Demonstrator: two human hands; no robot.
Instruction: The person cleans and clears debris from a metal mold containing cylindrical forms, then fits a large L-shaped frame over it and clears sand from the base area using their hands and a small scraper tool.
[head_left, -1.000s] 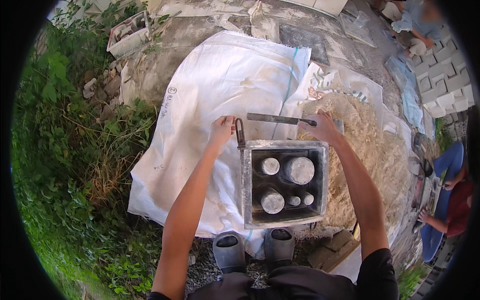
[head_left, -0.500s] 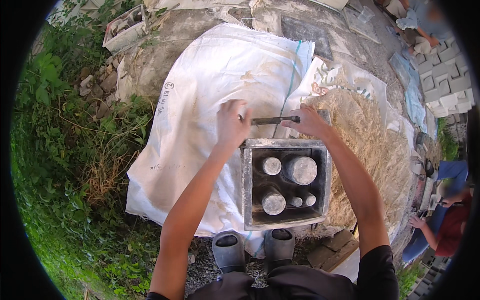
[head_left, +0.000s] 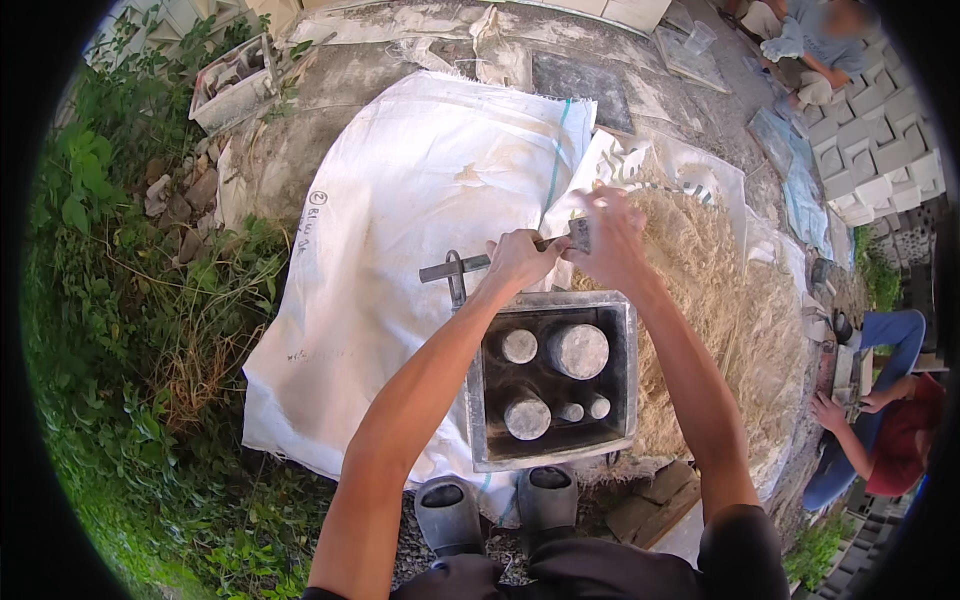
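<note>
A square grey metal mould (head_left: 478, 400) stands in front of my feet, with several pale round cylinders of different widths upright inside it. Just past its far side, my left hand (head_left: 522, 262) is closed around a dark metal bar (head_left: 452, 269). The bar's left end sticks out beside an upright metal loop (head_left: 455, 283) at the mould's far left corner. My right hand (head_left: 612, 240), slightly blurred, is at the bar's right end. Between its thumb and fingers shows a small grey metal piece (head_left: 580, 234); whether this joins the bar, I cannot tell.
White woven sacks (head_left: 410, 180) lie under and beyond the mould. A heap of sandy material (head_left: 690, 270) is at the right. Green plants (head_left: 150, 330) fill the left side. A person in red (head_left: 900, 440) sits at the right, another person in grey (head_left: 825, 45) farther back.
My left hand has moved right along the bar, so its left end now shows. My right hand has shifted off the bar's end to the grey piece. The view has moved slightly.
</note>
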